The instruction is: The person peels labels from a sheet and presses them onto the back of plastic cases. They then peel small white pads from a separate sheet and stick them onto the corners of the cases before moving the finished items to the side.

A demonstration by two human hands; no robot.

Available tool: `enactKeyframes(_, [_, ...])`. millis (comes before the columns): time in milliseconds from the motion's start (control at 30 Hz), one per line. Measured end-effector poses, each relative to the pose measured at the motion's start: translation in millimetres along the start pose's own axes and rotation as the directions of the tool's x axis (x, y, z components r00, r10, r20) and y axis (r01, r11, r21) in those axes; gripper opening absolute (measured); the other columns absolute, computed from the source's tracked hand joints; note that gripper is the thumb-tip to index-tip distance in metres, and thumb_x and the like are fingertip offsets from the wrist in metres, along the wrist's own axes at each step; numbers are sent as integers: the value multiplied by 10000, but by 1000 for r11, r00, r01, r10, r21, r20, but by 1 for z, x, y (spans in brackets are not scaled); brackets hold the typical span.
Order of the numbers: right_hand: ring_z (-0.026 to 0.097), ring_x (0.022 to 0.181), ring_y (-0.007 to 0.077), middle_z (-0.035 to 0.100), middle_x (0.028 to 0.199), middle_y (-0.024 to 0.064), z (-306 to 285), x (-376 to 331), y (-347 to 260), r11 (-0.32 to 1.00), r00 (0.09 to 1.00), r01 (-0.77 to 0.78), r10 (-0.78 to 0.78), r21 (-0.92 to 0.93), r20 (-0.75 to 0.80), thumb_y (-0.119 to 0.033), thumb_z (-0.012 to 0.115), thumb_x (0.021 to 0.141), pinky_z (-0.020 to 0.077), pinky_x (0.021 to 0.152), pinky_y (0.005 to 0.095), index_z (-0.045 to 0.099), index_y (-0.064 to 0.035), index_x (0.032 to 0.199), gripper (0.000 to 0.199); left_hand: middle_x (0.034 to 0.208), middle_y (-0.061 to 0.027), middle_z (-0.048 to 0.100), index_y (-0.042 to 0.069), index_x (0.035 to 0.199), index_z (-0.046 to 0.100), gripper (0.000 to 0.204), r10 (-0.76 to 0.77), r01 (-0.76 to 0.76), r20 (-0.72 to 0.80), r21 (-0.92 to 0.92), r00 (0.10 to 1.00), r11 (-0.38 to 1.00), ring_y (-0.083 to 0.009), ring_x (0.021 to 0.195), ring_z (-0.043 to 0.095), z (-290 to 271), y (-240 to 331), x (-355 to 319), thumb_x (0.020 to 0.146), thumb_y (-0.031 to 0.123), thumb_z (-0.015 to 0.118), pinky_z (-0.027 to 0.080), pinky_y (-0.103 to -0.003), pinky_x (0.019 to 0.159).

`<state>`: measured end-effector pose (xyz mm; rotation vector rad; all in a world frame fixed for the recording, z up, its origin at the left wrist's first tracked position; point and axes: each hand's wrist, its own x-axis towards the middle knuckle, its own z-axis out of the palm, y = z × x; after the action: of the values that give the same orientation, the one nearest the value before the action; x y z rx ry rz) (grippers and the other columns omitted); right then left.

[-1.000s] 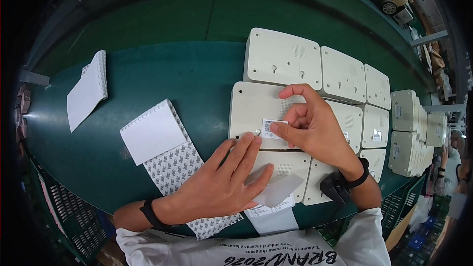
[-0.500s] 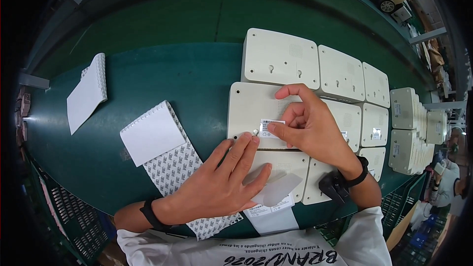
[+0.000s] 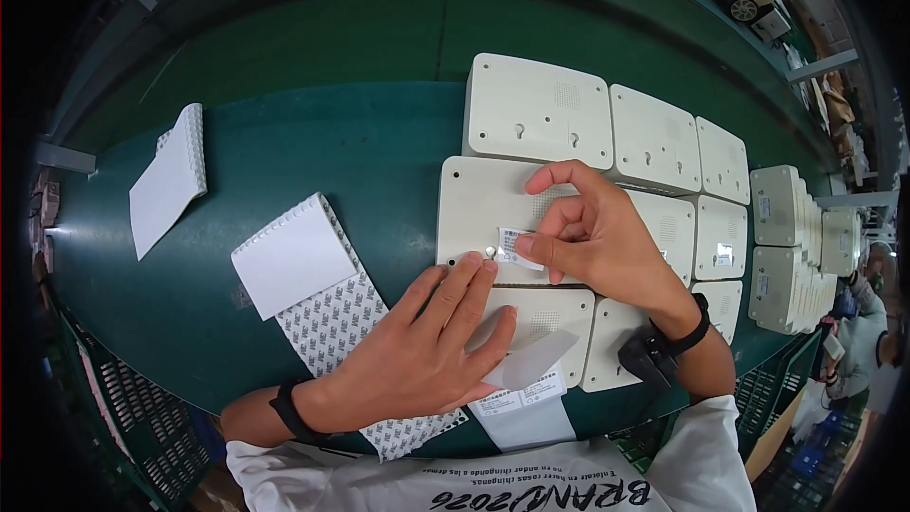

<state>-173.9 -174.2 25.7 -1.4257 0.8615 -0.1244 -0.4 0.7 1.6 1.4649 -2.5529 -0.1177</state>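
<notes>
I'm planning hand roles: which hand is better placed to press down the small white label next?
Probably the right hand: its thumb lies over the label. The left hand has fingertips near the cream casing's lower edge, just left of the label.

You can pass above the green table [image 3: 393,171], in the gap between the folded liner strip [image 3: 294,261] and the cream casings [image 3: 536,104]. To the right, these casings stand close together. Near you, your left hand [image 3: 427,337] and the label sheet [image 3: 517,401] with lifted flap obstruct.
</notes>
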Motion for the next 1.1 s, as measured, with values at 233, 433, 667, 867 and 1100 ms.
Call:
enactKeyframes(233, [549, 577, 47, 630, 708, 16, -6, 2, -2, 999, 999, -8, 7, 31, 37, -1, 754, 878, 408, 523, 192, 492, -17, 1217, 429, 1401, -328, 499, 104, 1263, 596, 659, -9, 9, 1, -20, 1000, 1000, -457, 1331, 487, -1, -1, 1, 838, 608, 604, 430, -522, 1056])
enactKeyframes(433, [549, 576, 45, 625, 705, 13, -13, -1, 3, 998, 999, 43, -43, 50, 8, -5, 751, 882, 403, 519, 190, 495, -26, 1208, 415, 1403, -327, 497, 104, 1255, 596, 623, -20, 20, 0, -9, 1000, 1000, -452, 1332, 489, -1, 2, 1, 899, 612, 548, 431, -513, 1060])
enactKeyframes(667, [574, 571, 51, 620, 720, 18, 0, -4, 5, 999, 998, 35, -37, -39, -48, -1, 745, 888, 408, 501, 194, 493, -46, 1202, 405, 1399, -331, 496, 93, 1254, 592, 631, -5, 5, 1, 7, 1000, 1000, -461, 1336, 484, 0, 2, 2, 921, 622, 511, 426, -515, 1072])
enactKeyframes(867, [578, 569, 52, 614, 720, 18, 0, -2, 4, 999, 999, 18, -20, -48, -35, -2, 747, 887, 413, 496, 196, 490, -48, 1200, 407, 1400, -333, 493, 89, 1256, 591, 632, -5, 5, 5, 10, 1000, 1000, -464, 1338, 482, 0, 2, 1, 921, 619, 512, 421, -522, 1076])
enactKeyframes(1100, [576, 570, 49, 611, 718, 17, 0, -2, 4, 999, 999, 20, -22, -49, -35, -8, 755, 884, 412, 494, 194, 489, -45, 1197, 412, 1405, -334, 489, 92, 1260, 591, 625, 1, -1, 10, 18, 1000, 1000, -462, 1340, 481, 0, 2, 1, 926, 613, 506, 415, -523, 1082])
